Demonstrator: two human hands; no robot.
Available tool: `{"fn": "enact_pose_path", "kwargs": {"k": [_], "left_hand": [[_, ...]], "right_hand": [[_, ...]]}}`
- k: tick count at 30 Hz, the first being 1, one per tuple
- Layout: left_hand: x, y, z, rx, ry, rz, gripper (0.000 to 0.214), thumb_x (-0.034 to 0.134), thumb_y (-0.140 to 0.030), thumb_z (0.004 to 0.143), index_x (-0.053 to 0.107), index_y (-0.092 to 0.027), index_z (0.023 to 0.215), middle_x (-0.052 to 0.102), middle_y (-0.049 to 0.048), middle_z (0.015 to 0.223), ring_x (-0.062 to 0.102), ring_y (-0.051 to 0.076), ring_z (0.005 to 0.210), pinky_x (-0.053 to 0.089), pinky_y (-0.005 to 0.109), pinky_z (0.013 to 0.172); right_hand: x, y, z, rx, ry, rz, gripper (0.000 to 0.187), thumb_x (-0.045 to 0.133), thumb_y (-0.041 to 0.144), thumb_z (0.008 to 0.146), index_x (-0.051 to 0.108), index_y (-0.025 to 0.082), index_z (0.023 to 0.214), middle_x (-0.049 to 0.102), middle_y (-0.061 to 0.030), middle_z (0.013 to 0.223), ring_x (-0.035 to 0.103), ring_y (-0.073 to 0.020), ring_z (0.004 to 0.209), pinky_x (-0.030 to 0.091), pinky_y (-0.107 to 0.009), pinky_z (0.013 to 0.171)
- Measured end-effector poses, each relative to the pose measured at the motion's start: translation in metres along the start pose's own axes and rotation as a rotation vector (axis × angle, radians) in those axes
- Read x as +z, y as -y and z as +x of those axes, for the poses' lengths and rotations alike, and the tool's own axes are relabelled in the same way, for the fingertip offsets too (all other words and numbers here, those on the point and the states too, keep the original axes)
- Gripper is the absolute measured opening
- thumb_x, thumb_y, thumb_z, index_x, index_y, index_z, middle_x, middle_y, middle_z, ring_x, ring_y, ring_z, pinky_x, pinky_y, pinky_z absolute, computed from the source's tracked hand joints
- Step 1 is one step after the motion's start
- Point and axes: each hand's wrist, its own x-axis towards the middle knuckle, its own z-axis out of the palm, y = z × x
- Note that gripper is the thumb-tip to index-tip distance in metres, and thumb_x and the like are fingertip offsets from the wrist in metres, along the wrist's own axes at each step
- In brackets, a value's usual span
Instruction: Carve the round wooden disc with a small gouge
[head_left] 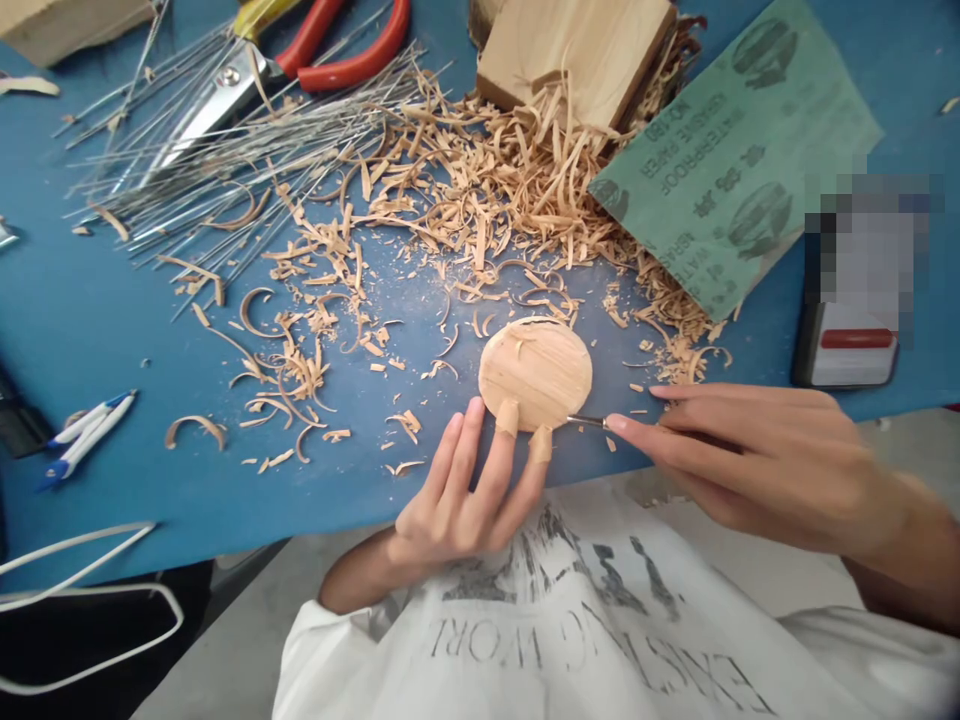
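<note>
One round wooden disc (536, 365), lying on the blue tabletop (360, 490), ahead and to the right of your left hand (461, 505); that hand's fingers loosely spread, two taped fingertips (508, 416) on the near rim (thumb's hold not discernible). One slim metal tool (589, 421), pinched firmly in your right hand (780, 465), handle mostly hidden; long axis nearly crosswise, tip pointing left, apparently meeting the disc's near-right edge. Nearer hand: your left, touching; your right, just beside.
</note>
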Motion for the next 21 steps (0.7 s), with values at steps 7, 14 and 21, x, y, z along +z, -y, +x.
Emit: {"fn": "enact_pose_path", "kwargs": {"k": [7,14,21], "left_hand": [[0.001,0.000,-0.001,0.024,0.001,-0.006,0.068,0.083,-0.049,0.111,0.071,-0.009,0.164,0.081,0.0226,0.152,0.085,0.046,0.131,0.072,0.051,0.114],[0.003,-0.001,-0.001,0.006,-0.012,-0.016,0.065,0.084,-0.047,0.110,0.072,-0.010,0.163,0.083,0.0199,0.149,0.086,0.046,0.129,0.073,0.051,0.113],[0.002,0.000,0.000,0.003,-0.016,-0.022,0.061,0.082,-0.041,0.111,0.072,-0.009,0.162,0.085,0.0169,0.146,0.087,0.045,0.127,0.074,0.049,0.110]], "right_hand": [[-0.004,-0.013,0.006,-0.070,0.034,0.055,0.039,0.067,0.004,0.107,0.079,0.017,0.142,0.076,0.0023,0.089,0.076,-0.0149,0.081,0.070,-0.029,0.088],[-0.004,-0.016,-0.004,-0.017,0.074,0.057,0.055,0.066,0.004,0.107,0.075,0.025,0.156,0.082,-0.0008,0.100,0.079,-0.0190,0.087,0.062,-0.032,0.072],[-0.008,-0.014,0.003,-0.007,0.098,0.090,0.057,0.062,0.002,0.106,0.076,0.027,0.156,0.078,0.0006,0.094,0.080,-0.0210,0.090,0.061,-0.034,0.073]]}}
